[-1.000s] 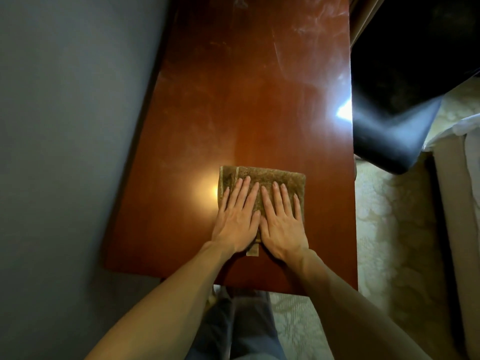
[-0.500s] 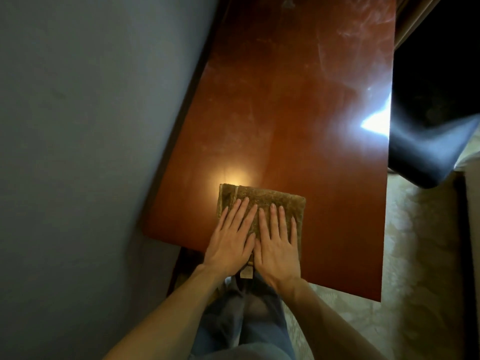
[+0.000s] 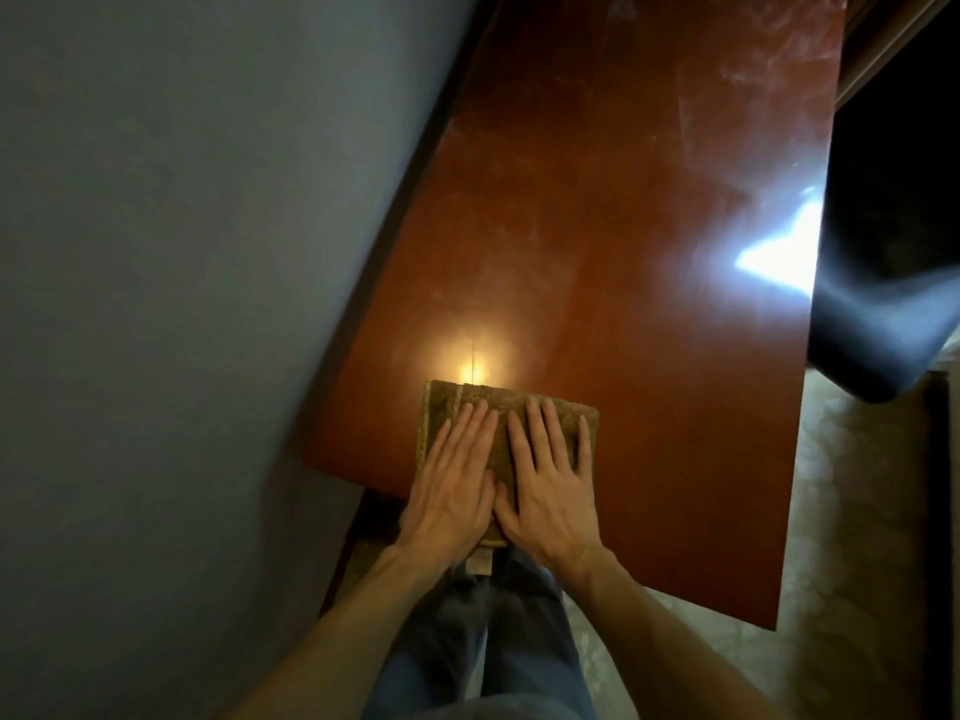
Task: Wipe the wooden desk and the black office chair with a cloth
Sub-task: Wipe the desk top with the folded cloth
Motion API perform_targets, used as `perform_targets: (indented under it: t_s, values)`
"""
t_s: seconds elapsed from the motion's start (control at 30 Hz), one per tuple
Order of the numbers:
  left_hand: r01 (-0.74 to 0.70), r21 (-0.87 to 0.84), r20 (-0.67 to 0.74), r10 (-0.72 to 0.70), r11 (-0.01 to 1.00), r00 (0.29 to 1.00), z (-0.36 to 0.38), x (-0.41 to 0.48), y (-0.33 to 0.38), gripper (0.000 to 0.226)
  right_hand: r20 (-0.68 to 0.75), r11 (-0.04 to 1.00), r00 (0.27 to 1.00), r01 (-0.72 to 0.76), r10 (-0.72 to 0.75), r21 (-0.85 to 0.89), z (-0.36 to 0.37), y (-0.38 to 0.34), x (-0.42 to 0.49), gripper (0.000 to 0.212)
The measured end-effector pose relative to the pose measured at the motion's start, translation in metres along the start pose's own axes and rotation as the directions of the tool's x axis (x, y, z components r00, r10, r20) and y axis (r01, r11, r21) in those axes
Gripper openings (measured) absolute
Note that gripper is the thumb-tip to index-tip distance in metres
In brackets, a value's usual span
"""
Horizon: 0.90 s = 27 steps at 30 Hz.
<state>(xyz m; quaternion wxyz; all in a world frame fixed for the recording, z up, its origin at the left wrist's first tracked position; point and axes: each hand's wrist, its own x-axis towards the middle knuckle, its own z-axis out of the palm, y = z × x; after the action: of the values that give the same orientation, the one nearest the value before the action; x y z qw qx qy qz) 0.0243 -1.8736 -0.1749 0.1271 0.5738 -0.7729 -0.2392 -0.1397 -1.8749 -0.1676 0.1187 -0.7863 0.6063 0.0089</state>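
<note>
Centrally, left hand (image 3: 451, 491) and right hand (image 3: 550, 491) side by side, fingers straight, pressing folded brown cloth (image 3: 501, 407) flat, wooden desk (image 3: 623, 252) beyond fingertips, cloth tag behind wrists

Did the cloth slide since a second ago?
Yes. The cloth has slid toward the person, its near end now overhanging the near edge of the wooden desk.

Left grip (image 3: 449, 491) and right grip (image 3: 550, 491) lie flat side by side, thumbs touching, fingers straight, pressing a folded brown cloth (image 3: 439, 413) onto the red-brown desk (image 3: 649, 304) at its near edge. The cloth's small tag (image 3: 479, 563) hangs off that edge between the wrists. Warm light glint (image 3: 475, 371) just beyond the fingertips. Grey wall (image 3: 182, 304) left of the left grip. Black chair (image 3: 883, 314) well right of the right grip, past the desk's side. Blue jeans (image 3: 493, 641) under the wrists.
</note>
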Motion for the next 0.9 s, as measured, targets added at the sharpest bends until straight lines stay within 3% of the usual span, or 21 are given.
perform_targets:
  t_s: [0.17,0.33,0.5,0.9]
  values:
    - [0.159,0.016,-0.039,-0.158,0.987,0.987,0.008,0.015,0.011,0.059,0.02,1.0,1.0,0.005,-0.005,0.021,0.01,0.015,0.014,0.073]
    - [0.086,0.046,-0.1,-0.081,0.995,0.992,0.011,0.031,0.003,0.058,0.005,0.999,1.0,-0.003,0.003,0.044,0.015,0.022,0.025,0.074]
    - [0.022,0.098,-0.034,-0.019,0.995,0.999,0.008,0.063,-0.006,0.06,-0.027,0.996,0.999,-0.035,0.037,0.077,0.008,0.031,0.045,0.078]
    - [-0.066,0.155,-0.03,0.071,0.986,0.997,-0.004,0.186,-0.016,0.064,-0.084,0.988,0.993,-0.069,0.081,0.136,-0.02,0.079,0.143,0.078]
